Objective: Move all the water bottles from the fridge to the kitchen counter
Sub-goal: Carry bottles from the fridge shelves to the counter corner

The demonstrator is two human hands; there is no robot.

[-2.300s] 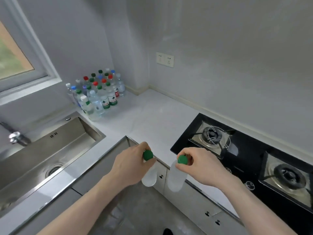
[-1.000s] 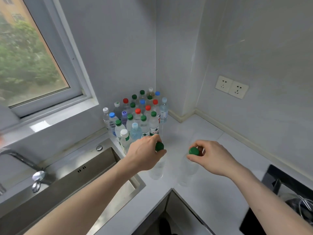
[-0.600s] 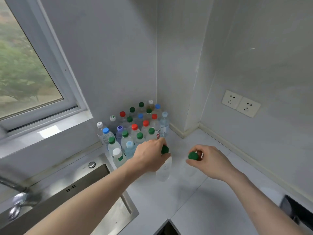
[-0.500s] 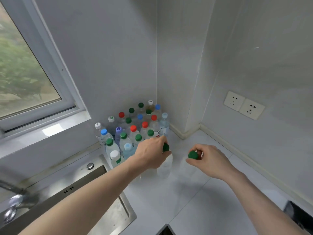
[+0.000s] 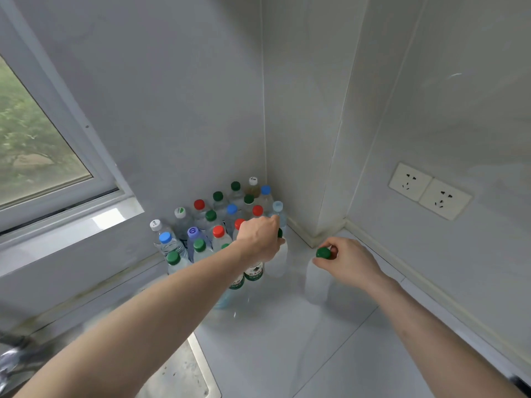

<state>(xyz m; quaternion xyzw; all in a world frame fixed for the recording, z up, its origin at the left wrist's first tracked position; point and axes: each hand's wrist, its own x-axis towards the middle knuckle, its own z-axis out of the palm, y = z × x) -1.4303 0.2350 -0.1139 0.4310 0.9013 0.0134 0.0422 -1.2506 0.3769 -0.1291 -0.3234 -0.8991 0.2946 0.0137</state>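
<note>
Left hand (image 5: 260, 238): gripped green-capped bottle (image 5: 277, 258) by its neck, upright, touching the bottle cluster (image 5: 218, 222) on the counter (image 5: 287, 340). Right hand (image 5: 349, 264): pinched second bottle (image 5: 317, 278) at its cap, upright, standing apart to the cluster's right.

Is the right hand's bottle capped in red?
No, the right hand pinches a green cap on its clear bottle.

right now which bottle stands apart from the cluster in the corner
The green-capped bottle in the right hand. It stands alone on the counter, a clear gap to the right of the pack; the left hand's bottle is against the pack.
</note>
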